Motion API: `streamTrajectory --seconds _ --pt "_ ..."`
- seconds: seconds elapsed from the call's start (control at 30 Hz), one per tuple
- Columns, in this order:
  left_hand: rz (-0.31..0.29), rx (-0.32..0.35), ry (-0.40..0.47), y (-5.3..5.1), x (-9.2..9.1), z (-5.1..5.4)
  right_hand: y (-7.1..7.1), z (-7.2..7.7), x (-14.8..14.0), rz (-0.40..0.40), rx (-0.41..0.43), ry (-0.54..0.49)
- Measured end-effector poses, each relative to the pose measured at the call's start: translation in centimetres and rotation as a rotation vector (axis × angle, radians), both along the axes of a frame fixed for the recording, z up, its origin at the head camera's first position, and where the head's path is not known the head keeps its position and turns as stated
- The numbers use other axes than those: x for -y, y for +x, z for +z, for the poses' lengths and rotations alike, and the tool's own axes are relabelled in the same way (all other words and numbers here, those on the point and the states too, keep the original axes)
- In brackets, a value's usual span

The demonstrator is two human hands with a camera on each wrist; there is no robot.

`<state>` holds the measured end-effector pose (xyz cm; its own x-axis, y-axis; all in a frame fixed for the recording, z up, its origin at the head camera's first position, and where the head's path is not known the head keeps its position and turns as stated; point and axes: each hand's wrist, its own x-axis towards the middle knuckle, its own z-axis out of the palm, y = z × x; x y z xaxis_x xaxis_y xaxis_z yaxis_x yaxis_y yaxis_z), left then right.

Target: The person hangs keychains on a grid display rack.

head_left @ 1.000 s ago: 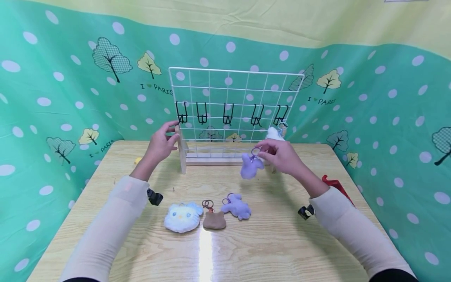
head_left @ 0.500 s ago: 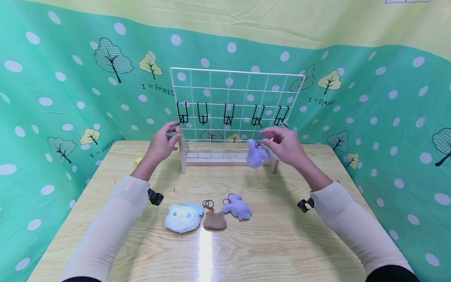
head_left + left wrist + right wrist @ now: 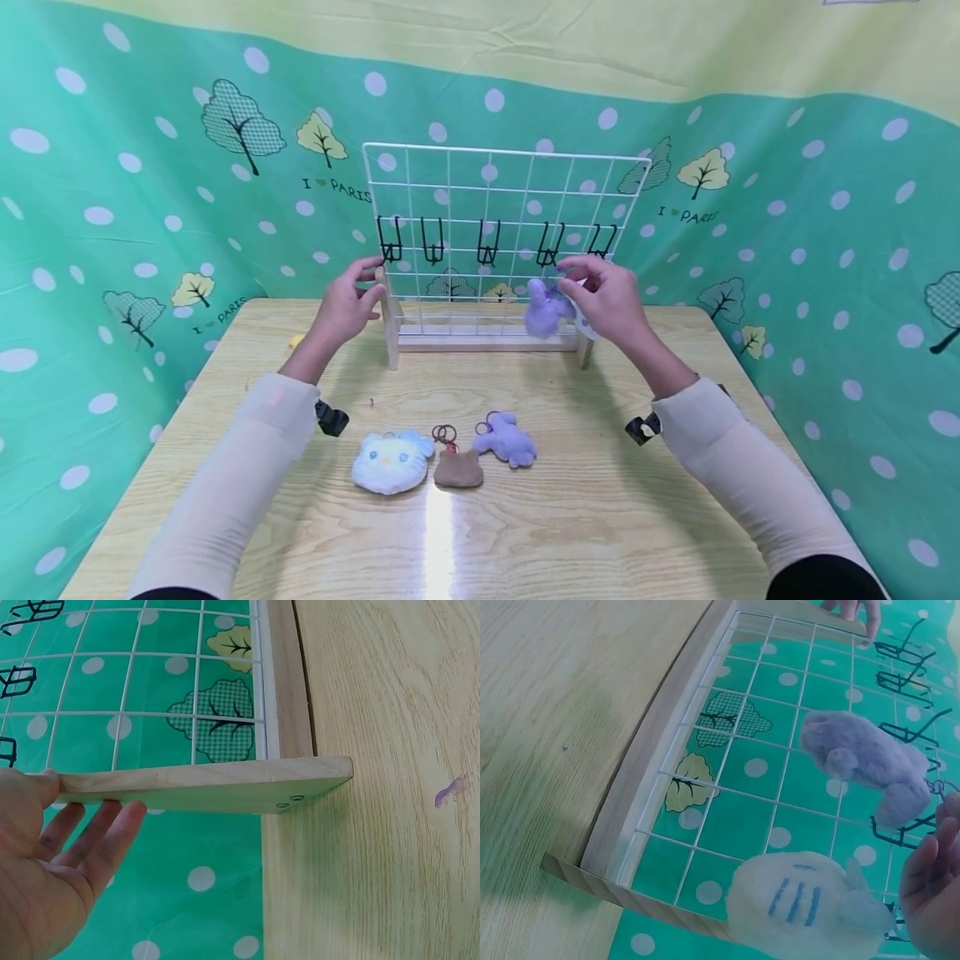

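My right hand (image 3: 603,296) pinches the key ring of a purple plush keychain (image 3: 545,310), which dangles in front of the white wire rack (image 3: 487,189). In the right wrist view this purple plush (image 3: 864,750) hangs beside a white plush keychain (image 3: 780,900) with blue stripes on the rack's end. The ring is mostly hidden by my fingers, just below the second black hook (image 3: 550,243) from the right. My left hand (image 3: 348,302) holds the upper end of the rack's wooden side post (image 3: 202,778), with digits on both sides of it.
On the table (image 3: 585,517) in front lie a blue-white cat-face plush (image 3: 392,462), a brown plush keychain (image 3: 458,470) and another purple plush keychain (image 3: 507,440). Several black hooks line the rack. A patterned green cloth (image 3: 150,225) hangs close behind and at the sides.
My right hand has raised the purple plush keychain and carried it slightly right, up toward the hooks. My left hand has stayed at the side post.
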<state>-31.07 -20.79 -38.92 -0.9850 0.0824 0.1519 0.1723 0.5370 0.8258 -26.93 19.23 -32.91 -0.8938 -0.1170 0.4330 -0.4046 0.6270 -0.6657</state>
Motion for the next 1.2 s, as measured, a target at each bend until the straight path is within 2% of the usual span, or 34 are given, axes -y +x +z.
streamTrajectory --seconds 0.77,1.2 --pt "0.007 -0.006 -0.008 0.0 -0.1 -0.1 -0.1 -0.5 0.3 -0.068 -0.025 0.032" --pt "-0.006 -0.019 0.014 -0.1 0.1 -0.2 0.7 -1.4 -0.4 -0.033 -0.012 0.075"
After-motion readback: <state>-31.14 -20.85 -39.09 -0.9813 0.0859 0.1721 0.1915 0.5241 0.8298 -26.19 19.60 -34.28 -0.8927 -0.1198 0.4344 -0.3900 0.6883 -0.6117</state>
